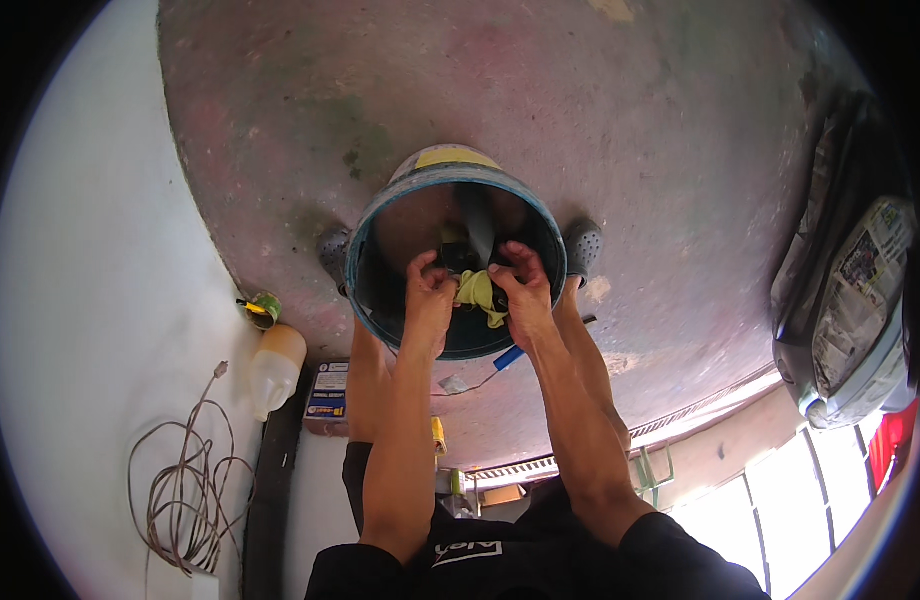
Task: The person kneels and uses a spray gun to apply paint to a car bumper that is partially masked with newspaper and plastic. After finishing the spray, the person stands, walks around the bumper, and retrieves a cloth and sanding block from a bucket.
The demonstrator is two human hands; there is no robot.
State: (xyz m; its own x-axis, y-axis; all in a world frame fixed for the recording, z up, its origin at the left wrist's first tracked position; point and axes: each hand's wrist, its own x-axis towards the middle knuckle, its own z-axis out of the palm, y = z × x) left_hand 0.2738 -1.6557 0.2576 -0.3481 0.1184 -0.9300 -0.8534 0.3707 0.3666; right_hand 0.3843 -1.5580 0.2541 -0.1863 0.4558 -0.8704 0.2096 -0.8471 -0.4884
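A round bucket (354, 265) with a blue-green rim stands between my legs, its mouth facing me. Over its opening, my left hand (430, 302) and my right hand (525, 292) close in from either side on a crumpled yellow-green cloth (477, 290). Fingertips of both hands pinch the cloth at its edges; it looks wrapped or bunched around something dark that I cannot make out. Just beyond it, a grey blade-like piece (476, 225) rises inside the bucket. Shadow hides much of the bucket's interior.
Grey clogs (584, 246) on my feet flank the bucket. A blue-handled tool (508, 358) lies close by. Leftward are a bottle of amber liquid (282, 350), a small green container (265, 308), a box (328, 390) and a coiled cable (185, 490). Newspaper-covered panels (850, 300) stand right.
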